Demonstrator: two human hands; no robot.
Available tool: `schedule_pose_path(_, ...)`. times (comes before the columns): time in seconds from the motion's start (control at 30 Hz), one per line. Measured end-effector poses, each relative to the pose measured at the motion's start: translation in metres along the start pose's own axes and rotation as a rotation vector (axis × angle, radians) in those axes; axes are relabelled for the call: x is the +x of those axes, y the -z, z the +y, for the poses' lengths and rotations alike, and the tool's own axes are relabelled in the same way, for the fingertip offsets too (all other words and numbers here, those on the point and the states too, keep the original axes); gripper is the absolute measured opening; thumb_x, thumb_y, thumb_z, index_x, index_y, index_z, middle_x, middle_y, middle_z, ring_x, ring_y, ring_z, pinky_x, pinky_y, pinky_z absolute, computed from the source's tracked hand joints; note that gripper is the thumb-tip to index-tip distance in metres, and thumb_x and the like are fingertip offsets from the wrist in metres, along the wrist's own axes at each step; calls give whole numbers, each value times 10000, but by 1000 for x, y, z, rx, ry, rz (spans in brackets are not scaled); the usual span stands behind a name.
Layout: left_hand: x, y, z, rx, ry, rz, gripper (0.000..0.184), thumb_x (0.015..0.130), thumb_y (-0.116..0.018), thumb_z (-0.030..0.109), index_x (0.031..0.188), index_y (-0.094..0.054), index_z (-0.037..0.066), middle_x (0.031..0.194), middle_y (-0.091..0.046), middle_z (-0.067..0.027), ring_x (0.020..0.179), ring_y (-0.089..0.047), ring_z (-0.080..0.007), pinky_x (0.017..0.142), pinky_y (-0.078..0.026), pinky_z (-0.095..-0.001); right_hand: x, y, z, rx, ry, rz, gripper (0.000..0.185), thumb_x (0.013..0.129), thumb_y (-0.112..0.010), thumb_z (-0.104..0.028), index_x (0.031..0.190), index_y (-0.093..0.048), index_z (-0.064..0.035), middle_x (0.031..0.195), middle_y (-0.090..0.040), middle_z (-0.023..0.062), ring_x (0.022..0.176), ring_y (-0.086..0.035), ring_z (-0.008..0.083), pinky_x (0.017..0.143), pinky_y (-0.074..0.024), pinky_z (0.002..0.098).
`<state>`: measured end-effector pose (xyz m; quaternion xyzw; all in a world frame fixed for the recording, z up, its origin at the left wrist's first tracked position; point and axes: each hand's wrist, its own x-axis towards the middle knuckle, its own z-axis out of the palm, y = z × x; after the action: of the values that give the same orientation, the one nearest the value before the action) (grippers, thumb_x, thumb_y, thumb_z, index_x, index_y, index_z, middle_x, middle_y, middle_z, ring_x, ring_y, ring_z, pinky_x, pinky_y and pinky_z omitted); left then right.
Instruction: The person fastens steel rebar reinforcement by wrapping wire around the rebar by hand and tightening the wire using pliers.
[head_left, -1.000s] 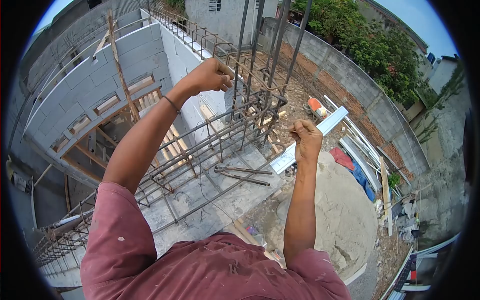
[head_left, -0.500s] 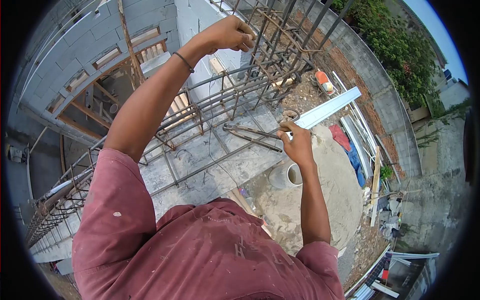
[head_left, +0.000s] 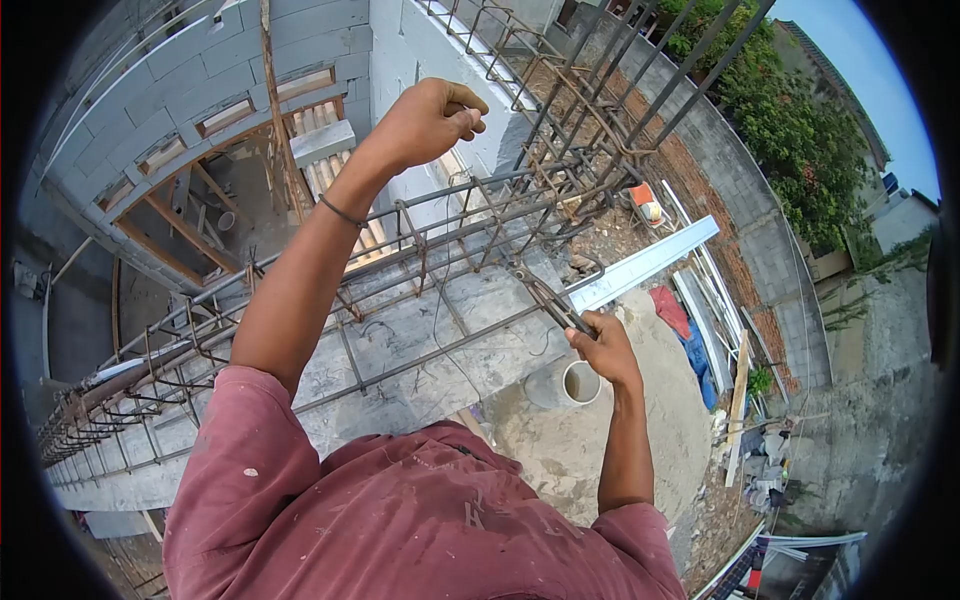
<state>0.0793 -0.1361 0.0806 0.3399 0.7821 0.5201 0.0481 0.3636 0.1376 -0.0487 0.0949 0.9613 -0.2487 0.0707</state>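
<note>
My left hand point(head_left: 428, 122) is raised over the rebar cage point(head_left: 470, 225), its fingers curled and pinched together. Whatever may be between those fingertips is too small to make out. Lower and to the right, my right hand point(head_left: 608, 350) grips a pair of pincers point(head_left: 550, 300) by the handles. The pincers' jaws point up and left, close to the near bars of the cage; I cannot tell whether they touch. A thin tie wire point(head_left: 440, 310) hangs loosely from the cage over the grey formwork board point(head_left: 400, 340).
Tall upright bars point(head_left: 690, 70) stand at the cage's far right end. A light block wall point(head_left: 180, 90) rises at left. Below the formwork are a white bucket point(head_left: 563, 384), a sand heap point(head_left: 640, 420), a long pale panel point(head_left: 650, 262) and a red-and-white machine point(head_left: 645, 205).
The pincers' handles, spread before, are now closer together in my right hand, and the tool has turned more upright. My left hand has dropped slightly and shifted left. The view has tilted a little.
</note>
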Motion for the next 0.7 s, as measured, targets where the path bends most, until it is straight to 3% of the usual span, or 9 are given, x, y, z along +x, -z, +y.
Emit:
schedule_pose_path(0.07,-20,-3,-3,-11,19,33,286,1004,-604,111,1213,-679,-70,1061,-758,-197,999,-738,-229,892,-573,-350,-16,2,10,824,-12,124,365,948,-723,-286,745,-659,10,741,-709,169,630,-685,258,573,-508,343)
schedule_pose_path(0.17,-36,-25,-15,-5,38,77,267,996,-617,103,1185,-691,-71,1041,-762,-191,1003,-736,-217,898,-564,-332,-8,13,-45,1207,144,116,427,981,-696,-342,740,-662,9,794,-726,185,621,-696,206,529,-482,285)
schedule_pose_path(0.23,-38,-38,-23,45,20,201,262,989,-619,93,1182,-691,-69,1036,-765,-189,1005,-735,-227,892,-562,-337,12,19,-86,1426,294,64,458,993,-672,-355,761,-679,40,845,-725,220,617,-709,257,583,-565,333)
schedule_pose_path(0.3,-48,-41,-18,104,26,237,251,979,-628,85,1178,-699,-50,1054,-766,-183,1013,-737,-234,890,-559,-347,33,34,-131,1678,326,-98,453,1014,-636,-343,851,-692,76,1003,-704,273,764,-743,303,729,-633,407)
schedule_pose_path(0.37,-60,-39,-18,216,7,396,248,968,-637,81,1178,-707,-31,1070,-766,-174,1028,-739,-247,897,-556,-362,69,33,-160,1870,384,-177,421,1026,-604,-319,1015,-661,98,1223,-637,283,1105,-683,349,968,-572,531)
schedule_pose_path(0.4,-66,-37,-20,238,-15,380,248,968,-637,81,1178,-707,-31,1070,-766,-174,1028,-739,-247,897,-556,-362,88,32,-171,1890,409,-158,421,1026,-604,-319,1015,-661,98,1223,-637,283,1105,-683,349,968,-572,531)
schedule_pose_path(0.47,-77,-33,-28,283,-4,514,233,937,-649,77,1140,-718,-12,1045,-755,-208,998,-744,-316,886,-565,-400,129,28,-184,2127,442,-245,409,1028,-592,-278,1203,-595,92,1370,-562,234,1383,-482,331,1120,-426,597)
schedule_pose_path(0.57,-93,-33,-42,302,24,528,242,933,-643,52,1154,-708,-22,1061,-750,-215,1009,-739,-331,888,-564,-409,175,28,-196,2313,480,-207,412,1012,-592,-223,1291,-559,79,1433,-543,186,1463,-390,315,1202,-316,632)
schedule_pose_path(0.7,-101,-40,-56,386,57,488,242,932,-634,35,1154,-703,-28,1078,-745,-218,1017,-733,-349,891,-564,-414,192,22,-203,2418,602,-134,375,1016,-574,-193,1325,-536,14,1489,-506,136,1484,-364,286,1205,-298,659)
